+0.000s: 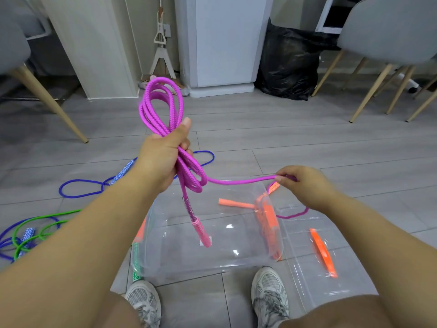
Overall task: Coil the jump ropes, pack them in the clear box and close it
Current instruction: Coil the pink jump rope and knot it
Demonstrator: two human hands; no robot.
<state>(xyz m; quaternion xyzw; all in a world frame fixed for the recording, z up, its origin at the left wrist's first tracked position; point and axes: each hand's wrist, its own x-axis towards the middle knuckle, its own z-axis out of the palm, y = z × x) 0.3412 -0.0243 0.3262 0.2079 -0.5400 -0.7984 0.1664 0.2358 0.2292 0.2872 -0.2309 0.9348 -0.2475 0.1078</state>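
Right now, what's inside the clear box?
No rope lies in the clear box. The pink handle of the purple rope dangles at its opening; whether it dips in is unclear. Nothing covers it.

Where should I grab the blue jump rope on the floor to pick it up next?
Probably its blue-and-white patterned handle past your left hand, taken from above with fingers wrapped across it. It is the stiff part, lies flat on the floor and sits clear of the green rope; the rest is limp loops.
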